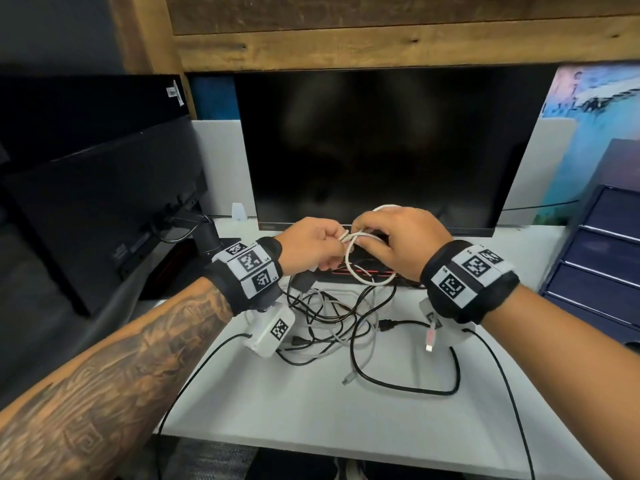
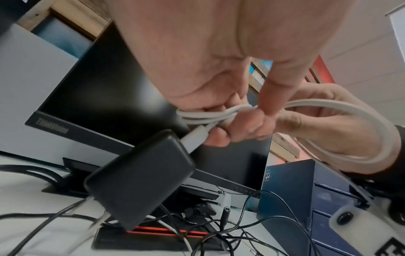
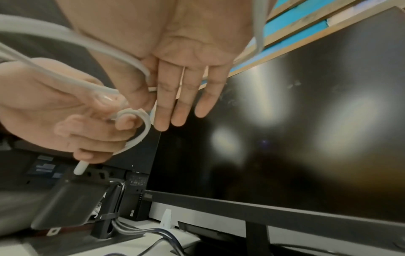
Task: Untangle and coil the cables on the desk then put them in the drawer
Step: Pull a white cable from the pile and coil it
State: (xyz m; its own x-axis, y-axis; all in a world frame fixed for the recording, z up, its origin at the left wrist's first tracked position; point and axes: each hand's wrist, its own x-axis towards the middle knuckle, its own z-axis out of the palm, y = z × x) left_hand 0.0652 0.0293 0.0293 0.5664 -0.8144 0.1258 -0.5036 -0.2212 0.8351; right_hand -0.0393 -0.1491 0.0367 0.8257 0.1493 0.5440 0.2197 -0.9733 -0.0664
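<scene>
Both hands are raised over the desk (image 1: pixel 311 407) in front of the monitor. My left hand (image 1: pixel 311 249) grips several bunched loops of a white cable (image 1: pixel 347 261) in its curled fingers (image 2: pixel 219 136). A black charger block (image 2: pixel 140 180) hangs from the cable's plug just under that fist. My right hand (image 1: pixel 401 240) holds the larger loop of the white cable (image 2: pixel 361 117), which runs round its thumb side; its index finger bends onto the cable while the other fingers (image 3: pixel 186 97) stay straight. Below the hands a tangle of black and white cables (image 1: pixel 332 317) lies on the desk.
A dark monitor (image 1: pixel 381 143) stands close behind the hands, with a second screen (image 1: pixel 104 202) at the left. A dark blue drawer unit (image 1: pixel 602 258) sits at the desk's right edge. A long black cable (image 1: pixel 408 388) loops toward the desk's front.
</scene>
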